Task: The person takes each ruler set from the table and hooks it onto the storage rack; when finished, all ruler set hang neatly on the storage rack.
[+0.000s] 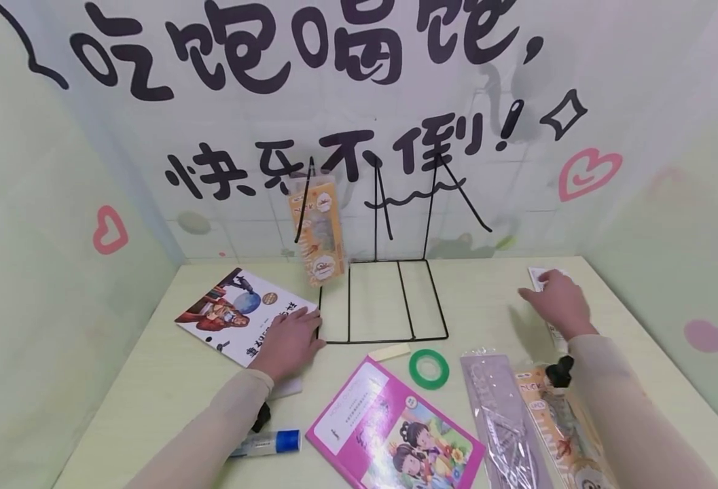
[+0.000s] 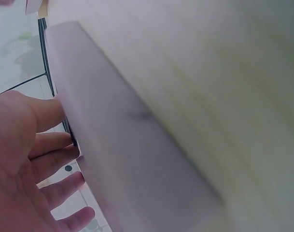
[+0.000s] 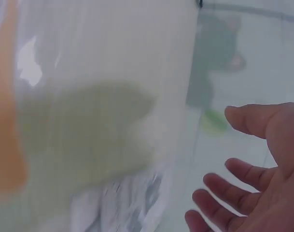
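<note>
My left hand [image 1: 288,343] lies over the right part of a white picture book [image 1: 236,316] with a blue globe on its cover. In the left wrist view its fingers [image 2: 55,162] are loosely spread beside a blurred pale edge. My right hand [image 1: 559,302] is above a narrow white printed packet [image 1: 557,338] at the right back, partly hidden by the hand and sleeve. The right wrist view shows that hand's fingers apart, with nothing between them. A black wire rack [image 1: 398,299] stands between the hands, with an orange bagged pack [image 1: 318,234] hanging on its left hook.
A pink book [image 1: 395,435] lies at the front, near a green tape roll [image 1: 428,369] and a small cream block [image 1: 389,352]. A clear bagged pack [image 1: 499,414] and another orange pack [image 1: 560,428] lie at the right. A blue-capped tube [image 1: 273,442] is by the left sleeve.
</note>
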Motion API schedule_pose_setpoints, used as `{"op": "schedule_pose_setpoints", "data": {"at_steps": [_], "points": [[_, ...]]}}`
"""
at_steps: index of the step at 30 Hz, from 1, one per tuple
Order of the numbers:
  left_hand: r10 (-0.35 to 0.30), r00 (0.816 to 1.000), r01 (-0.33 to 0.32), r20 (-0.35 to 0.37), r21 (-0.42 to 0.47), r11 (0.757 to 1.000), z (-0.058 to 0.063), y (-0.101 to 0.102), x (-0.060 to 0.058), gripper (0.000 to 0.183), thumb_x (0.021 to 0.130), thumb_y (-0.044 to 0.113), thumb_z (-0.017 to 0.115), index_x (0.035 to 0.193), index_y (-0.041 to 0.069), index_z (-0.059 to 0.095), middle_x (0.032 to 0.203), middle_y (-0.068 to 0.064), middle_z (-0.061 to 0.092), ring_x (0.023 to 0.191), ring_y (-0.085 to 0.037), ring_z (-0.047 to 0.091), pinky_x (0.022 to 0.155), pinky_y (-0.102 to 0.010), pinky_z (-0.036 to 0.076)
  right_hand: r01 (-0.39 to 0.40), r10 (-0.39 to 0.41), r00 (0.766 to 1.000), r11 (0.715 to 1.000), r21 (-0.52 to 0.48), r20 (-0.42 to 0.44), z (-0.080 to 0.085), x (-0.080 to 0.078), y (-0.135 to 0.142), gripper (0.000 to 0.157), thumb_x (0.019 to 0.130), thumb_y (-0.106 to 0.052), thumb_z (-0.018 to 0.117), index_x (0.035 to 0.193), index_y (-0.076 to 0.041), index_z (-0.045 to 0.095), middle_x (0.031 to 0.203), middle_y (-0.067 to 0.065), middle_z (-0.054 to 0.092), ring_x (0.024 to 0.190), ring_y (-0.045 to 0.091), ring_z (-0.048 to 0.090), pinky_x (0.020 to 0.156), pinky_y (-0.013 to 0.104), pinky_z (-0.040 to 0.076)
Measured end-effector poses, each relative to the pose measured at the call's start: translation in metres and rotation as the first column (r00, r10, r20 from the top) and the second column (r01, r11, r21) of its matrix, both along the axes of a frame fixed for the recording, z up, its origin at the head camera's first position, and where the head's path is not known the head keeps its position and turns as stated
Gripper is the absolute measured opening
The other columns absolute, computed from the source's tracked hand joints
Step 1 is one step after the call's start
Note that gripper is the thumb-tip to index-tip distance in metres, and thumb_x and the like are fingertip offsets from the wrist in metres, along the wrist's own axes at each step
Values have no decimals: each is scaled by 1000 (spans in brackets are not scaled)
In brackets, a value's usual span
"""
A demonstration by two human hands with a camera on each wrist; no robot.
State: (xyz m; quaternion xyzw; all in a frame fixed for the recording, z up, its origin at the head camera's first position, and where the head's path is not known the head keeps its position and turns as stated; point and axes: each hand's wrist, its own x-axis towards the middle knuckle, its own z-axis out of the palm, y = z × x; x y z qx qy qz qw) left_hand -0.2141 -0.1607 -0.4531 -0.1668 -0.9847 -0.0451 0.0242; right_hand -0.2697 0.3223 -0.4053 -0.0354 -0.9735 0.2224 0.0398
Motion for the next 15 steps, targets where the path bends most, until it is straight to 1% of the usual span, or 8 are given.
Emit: {"op": "schedule_pose_setpoints", "data": {"at_steps": [2, 4, 6, 9, 12, 15], "points": [[8, 1000, -8, 2, -4, 1000, 1, -1, 0, 50, 88, 44, 54, 127, 13, 53, 138, -1, 43, 128, -28, 34, 102, -55, 26, 60, -63, 997, 997, 44, 51, -3, 5, 19, 81, 79, -58, 56, 118, 12, 42, 100, 31, 52, 82, 43, 51, 52, 45, 41], [13, 1000, -13, 5, -7, 1000, 1, -2, 1, 50, 88, 44, 54, 127, 13, 53, 138, -2, 43, 128, -28, 34, 102, -55, 26, 109, -118, 986, 991, 72, 121, -8, 10, 32, 89, 75, -64, 56, 116, 13, 40, 96, 30, 50, 78, 44, 49, 50, 45, 37], [20, 1000, -20, 13, -8, 1000, 1, -2, 1, 50, 88, 44, 54, 127, 13, 53, 138, -2, 43, 129, -28, 33, 102, -55, 26, 134, -149, 971, 987, 90, 186, -13, 14, 41, 94, 71, -68, 57, 113, 14, 39, 91, 28, 50, 78, 44, 47, 52, 47, 35], [19, 1000, -19, 20, -9, 1000, 1, -1, 2, 51, 88, 44, 53, 128, 14, 52, 138, -2, 42, 129, -28, 32, 103, -55, 25, 167, -190, 945, 980, 107, 265, -19, 18, 49, 97, 67, -68, 61, 110, 15, 36, 89, 29, 48, 78, 45, 44, 56, 52, 34], [18, 1000, -18, 16, -7, 1000, 0, 0, 2, 50, 88, 45, 53, 128, 14, 52, 138, -1, 42, 130, -27, 32, 103, -55, 25, 199, -222, 926, 974, 105, 305, -23, 20, 54, 102, 64, -68, 64, 113, 16, 31, 93, 33, 43, 80, 50, 40, 60, 58, 33], [15, 1000, -15, 12, -7, 1000, 0, 1, 2, 50, 88, 44, 53, 129, 14, 52, 138, -1, 42, 130, -27, 32, 103, -55, 25, 221, -237, 921, 971, 86, 309, -25, 22, 59, 107, 63, -68, 64, 117, 16, 27, 98, 37, 40, 84, 55, 37, 62, 61, 31]]}}
